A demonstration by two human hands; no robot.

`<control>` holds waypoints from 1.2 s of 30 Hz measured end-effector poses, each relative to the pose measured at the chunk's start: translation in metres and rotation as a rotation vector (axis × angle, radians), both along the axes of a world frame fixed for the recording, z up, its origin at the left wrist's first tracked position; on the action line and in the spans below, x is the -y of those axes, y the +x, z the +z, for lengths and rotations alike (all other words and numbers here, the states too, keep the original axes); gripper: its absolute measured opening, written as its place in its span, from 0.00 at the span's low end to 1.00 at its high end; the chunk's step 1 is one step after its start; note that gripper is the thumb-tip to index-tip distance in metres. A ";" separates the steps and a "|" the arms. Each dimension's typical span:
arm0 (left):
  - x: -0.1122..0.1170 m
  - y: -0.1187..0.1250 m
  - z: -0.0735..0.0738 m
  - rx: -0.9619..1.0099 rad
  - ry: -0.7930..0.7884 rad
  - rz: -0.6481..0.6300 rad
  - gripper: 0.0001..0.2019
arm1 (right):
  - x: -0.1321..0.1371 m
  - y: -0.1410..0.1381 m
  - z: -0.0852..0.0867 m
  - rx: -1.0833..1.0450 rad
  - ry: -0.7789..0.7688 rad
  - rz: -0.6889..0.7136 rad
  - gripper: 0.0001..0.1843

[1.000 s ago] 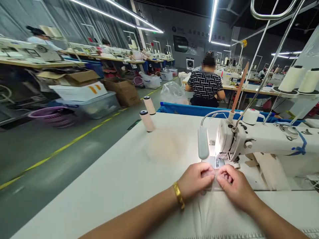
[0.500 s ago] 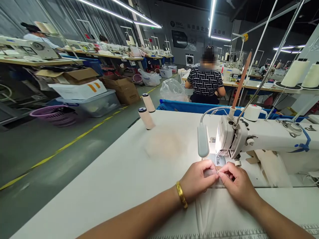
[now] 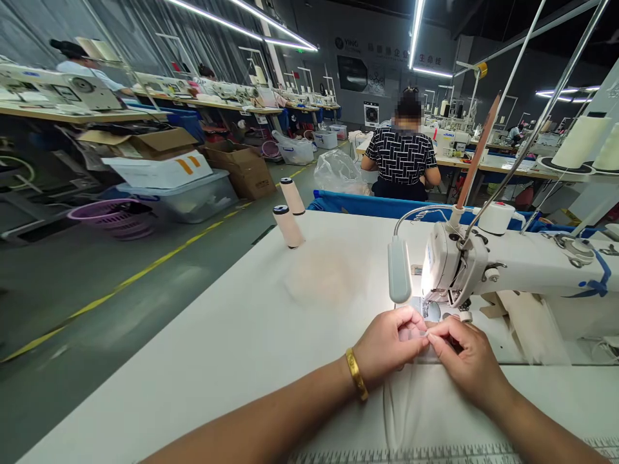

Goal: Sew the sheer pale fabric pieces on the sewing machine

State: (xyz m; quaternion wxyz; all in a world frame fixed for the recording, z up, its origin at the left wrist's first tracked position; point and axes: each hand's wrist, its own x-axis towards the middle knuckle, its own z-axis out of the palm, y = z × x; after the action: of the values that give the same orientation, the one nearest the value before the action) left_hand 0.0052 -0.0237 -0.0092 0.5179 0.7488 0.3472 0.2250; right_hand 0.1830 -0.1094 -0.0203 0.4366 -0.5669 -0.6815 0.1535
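Both hands meet just in front of the needle area of a white sewing machine [image 3: 532, 261]. My left hand [image 3: 391, 341], with a gold bangle at the wrist, is closed, thumb and forefinger pinching the edge of a thin, sheer pale fabric [image 3: 399, 412]. Close against it, my right hand [image 3: 467, 354] pinches the same fabric edge between its fingertips. The fabric trails down over the table front, almost see-through. Beside the machine head hangs a grey lamp [image 3: 399, 270], lighting the fingers. The exact edge between the fingertips is too small to make out.
Two pale thread cones [image 3: 287, 227] stand at the white table's [image 3: 232, 361] far left edge, near a blurred heap of sheer beige material [image 3: 322, 274]. A ruler strip [image 3: 411, 454] runs along the front. Ahead, a co-worker [image 3: 401, 154] sits beyond a blue cloth trough [image 3: 367, 203].
The view has shifted slightly, so the scene sits a little further right. Both hands keep their pinch on the sheer fabric, with only a slight change in the fingers.
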 end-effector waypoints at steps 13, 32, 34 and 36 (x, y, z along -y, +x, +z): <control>0.003 0.003 0.004 0.096 -0.069 0.029 0.14 | 0.001 0.001 0.002 0.021 -0.040 -0.030 0.12; 0.002 0.000 0.005 0.045 0.064 0.001 0.14 | 0.002 -0.001 0.003 0.040 -0.077 -0.082 0.08; 0.001 0.001 0.006 0.008 0.131 -0.030 0.13 | 0.003 -0.002 0.003 0.053 -0.081 -0.088 0.08; 0.001 0.003 0.006 -0.078 0.201 -0.059 0.11 | 0.002 -0.002 0.002 0.069 -0.114 -0.083 0.07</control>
State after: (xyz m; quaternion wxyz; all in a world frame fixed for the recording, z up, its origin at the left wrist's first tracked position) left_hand 0.0081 -0.0244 -0.0035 0.4326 0.8150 0.3208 0.2141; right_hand 0.1807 -0.1109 -0.0180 0.3857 -0.6237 -0.6622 0.1542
